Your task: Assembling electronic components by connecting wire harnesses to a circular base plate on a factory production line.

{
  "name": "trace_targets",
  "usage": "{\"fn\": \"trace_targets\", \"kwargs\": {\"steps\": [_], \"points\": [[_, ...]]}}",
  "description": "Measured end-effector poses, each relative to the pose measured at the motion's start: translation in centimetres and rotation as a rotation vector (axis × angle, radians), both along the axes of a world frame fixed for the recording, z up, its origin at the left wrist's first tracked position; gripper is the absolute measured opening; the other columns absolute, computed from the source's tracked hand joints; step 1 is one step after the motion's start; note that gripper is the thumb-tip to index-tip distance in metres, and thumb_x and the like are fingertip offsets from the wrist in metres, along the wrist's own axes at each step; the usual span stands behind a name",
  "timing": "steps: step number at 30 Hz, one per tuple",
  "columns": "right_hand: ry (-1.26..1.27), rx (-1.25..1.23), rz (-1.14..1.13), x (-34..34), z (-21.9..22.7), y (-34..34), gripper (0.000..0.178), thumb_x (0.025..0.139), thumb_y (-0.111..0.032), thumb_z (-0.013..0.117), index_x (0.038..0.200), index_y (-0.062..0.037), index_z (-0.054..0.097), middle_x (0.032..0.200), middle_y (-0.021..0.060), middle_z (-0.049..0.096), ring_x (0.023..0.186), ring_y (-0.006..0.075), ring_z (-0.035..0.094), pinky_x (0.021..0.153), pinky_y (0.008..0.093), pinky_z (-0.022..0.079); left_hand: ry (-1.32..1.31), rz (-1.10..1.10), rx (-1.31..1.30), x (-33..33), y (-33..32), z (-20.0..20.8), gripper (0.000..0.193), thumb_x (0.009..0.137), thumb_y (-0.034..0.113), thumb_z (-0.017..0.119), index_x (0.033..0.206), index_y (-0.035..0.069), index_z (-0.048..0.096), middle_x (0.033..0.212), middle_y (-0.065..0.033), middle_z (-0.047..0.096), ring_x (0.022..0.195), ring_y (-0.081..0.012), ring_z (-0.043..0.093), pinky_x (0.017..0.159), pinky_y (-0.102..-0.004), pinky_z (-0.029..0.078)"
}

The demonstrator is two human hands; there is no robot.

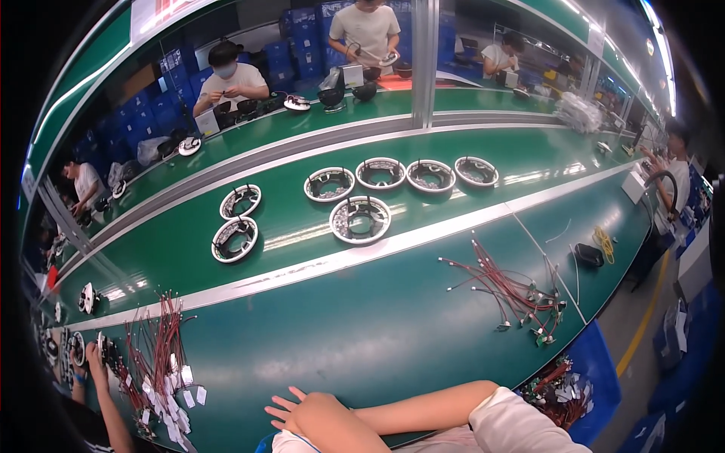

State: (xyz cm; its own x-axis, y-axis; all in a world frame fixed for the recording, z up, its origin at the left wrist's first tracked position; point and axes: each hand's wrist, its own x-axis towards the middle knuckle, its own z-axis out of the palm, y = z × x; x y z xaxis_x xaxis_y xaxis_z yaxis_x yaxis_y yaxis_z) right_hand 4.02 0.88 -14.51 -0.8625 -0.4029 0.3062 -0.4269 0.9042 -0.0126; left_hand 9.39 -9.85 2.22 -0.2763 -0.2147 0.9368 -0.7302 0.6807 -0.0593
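Note:
My forearms are folded across each other at the table's near edge. The visible fingers of my right hand (282, 406) stick out past my left elbow, spread apart over the green tabletop (340, 332), with nothing in them. My left hand is hidden behind my right arm. Left of the fingers lies a bundle of dark red cables (162, 340) with white tags. Farther right, a looser heap of red cables (513, 291) ends in small green circuit boards. Beyond the table, several white rings with black inner parts, such as the nearest ring (337, 229), rest on the green conveyor belt (291, 245).
A blue bin (606, 377) holding cables stands at the lower right. Near the table's right end lie a black object (589, 255) and a yellow cord (605, 243). A co-worker's arm (113, 404) is at the far left. Several people sit or stand beyond the belt.

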Motion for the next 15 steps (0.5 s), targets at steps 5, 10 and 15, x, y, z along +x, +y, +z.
{"fn": "trace_targets", "kwargs": {"steps": [5, 10, 15], "points": [[-0.202, -0.001, 0.154, 1.7, 2.6, 2.9, 0.054, 0.082, -0.04, 0.034, 0.127, -0.0134, 0.021, 0.139, 0.0077, 0.005, 0.128, 0.0202, 0.003, 0.101, 0.0495, -0.003, -0.051, -0.002, -0.001, -0.2, -4.2, -1.5, 0.038, 0.084, 0.022, 0.038, 0.116, 0.002, 0.038, 0.123, -0.0102, 0.034, 0.113, -0.0227, 0.034, 0.094, -0.0357, 0.027], [-0.492, -0.149, 0.244, 1.4, 4.4, 2.4, 0.055, 0.082, -0.041, 0.035, 0.128, -0.0148, 0.02, 0.139, 0.008, 0.005, 0.128, 0.0201, 0.002, 0.101, 0.0501, -0.003, -0.088, 0.016, -0.011, -1.4, -9.3, -2.3, 0.036, 0.084, 0.022, 0.038, 0.114, 0.002, 0.039, 0.122, -0.0101, 0.035, 0.112, -0.0228, 0.035, 0.093, -0.0359, 0.027], [0.135, -0.282, 0.193, 1.3, 0.7, 1.9, 0.054, 0.081, -0.041, 0.035, 0.128, -0.0156, 0.021, 0.139, 0.0067, 0.004, 0.128, 0.0185, 0.002, 0.102, 0.049, -0.002, -0.133, 0.014, -0.008, -2.8, -13.5, -3.1, 0.035, 0.084, 0.022, 0.038, 0.113, 0.002, 0.041, 0.12, -0.0101, 0.037, 0.11, -0.0229, 0.036, 0.092, -0.036, 0.028]]}}
